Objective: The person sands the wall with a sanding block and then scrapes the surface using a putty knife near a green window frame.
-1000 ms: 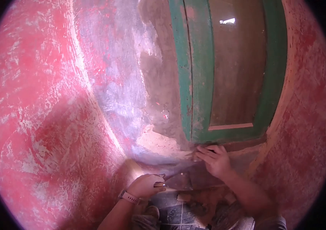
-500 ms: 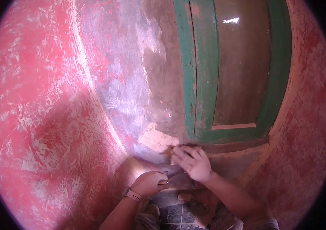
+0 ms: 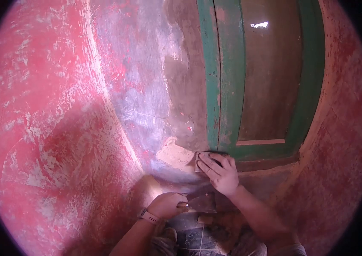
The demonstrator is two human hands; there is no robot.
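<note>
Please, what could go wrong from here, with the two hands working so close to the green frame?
The right hand presses a pad beside the frame; its knuckles might scrape the frame's lower edge.
The left hand holds a scraper below, blade towards the right arm; a downward slip could bring them together.
The pale patch might crumble if rubbed.

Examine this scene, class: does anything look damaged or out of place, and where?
Yes, several surfaces look damaged. Just left of the right hand, a pale, ragged patch interrupts the darker wall. The red wall farther left is scuffed with whitish marks, and the green frame has worn, chipped paint beside its long dark gap.
</note>
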